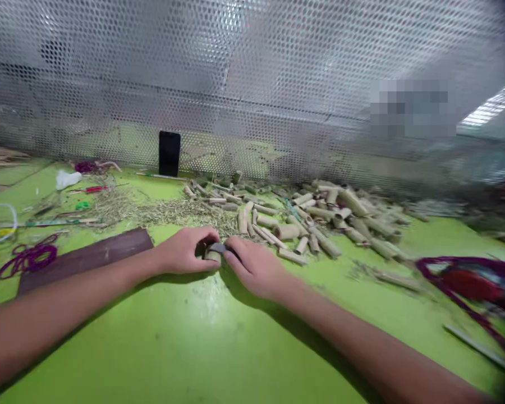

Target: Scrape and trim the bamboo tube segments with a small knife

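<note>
My left hand (pixel 184 251) and my right hand (pixel 255 266) meet low in the middle of the view, above the green tabletop (pixel 193 348). Between them sits a short bamboo tube (pixel 212 257), gripped mainly by my left fingers. A small dark blade (pixel 219 247) lies across its top under my right fingertips, and the fingers hide most of it. Just beyond my hands spreads a heap of cut bamboo tubes (pixel 320 220), with fine bamboo shavings (pixel 172 215) to its left.
A dark brown board (pixel 84 261) lies left of my left hand, near a purple cord (pixel 29 258). A red-handled tool (pixel 88 189), a white bag (pixel 67 179) and an upright black phone (pixel 169 153) stand farther back. Perforated metal sheeting (pixel 235 73) rises behind. A tangled purple-and-red cord bundle (pixel 467 280) lies right.
</note>
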The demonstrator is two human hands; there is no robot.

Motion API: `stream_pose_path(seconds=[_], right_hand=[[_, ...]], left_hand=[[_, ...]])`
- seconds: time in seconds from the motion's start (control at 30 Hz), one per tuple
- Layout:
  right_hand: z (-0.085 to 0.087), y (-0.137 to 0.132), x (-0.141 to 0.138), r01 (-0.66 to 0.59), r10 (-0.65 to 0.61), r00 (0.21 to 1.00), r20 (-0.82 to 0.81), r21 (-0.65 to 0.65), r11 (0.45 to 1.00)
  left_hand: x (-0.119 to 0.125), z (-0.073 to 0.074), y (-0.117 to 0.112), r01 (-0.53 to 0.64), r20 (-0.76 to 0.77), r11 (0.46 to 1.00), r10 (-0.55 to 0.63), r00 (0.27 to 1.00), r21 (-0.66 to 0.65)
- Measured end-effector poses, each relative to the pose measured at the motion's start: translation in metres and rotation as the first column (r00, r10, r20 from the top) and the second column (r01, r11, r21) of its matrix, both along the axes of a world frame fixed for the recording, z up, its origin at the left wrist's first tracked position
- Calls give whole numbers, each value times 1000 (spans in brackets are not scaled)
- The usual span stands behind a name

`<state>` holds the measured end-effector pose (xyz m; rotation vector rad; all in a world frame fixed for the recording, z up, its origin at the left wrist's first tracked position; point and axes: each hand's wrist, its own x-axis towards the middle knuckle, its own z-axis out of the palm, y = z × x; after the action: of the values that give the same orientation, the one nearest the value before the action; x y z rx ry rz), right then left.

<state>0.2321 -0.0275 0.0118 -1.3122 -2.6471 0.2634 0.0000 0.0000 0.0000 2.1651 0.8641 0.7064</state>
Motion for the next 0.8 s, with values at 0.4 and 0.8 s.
stream_pose_path(seconds=[0.4, 0.8], right_hand=[[10, -5, -13, 32, -45, 983, 176, 76, 997], [11, -2, -13, 121, -105, 969, 224, -58, 991]], left_hand=[[0, -3, 4, -3, -60, 999, 5, 998, 37], [-1, -12, 5, 51, -173, 967, -7, 985, 249]])
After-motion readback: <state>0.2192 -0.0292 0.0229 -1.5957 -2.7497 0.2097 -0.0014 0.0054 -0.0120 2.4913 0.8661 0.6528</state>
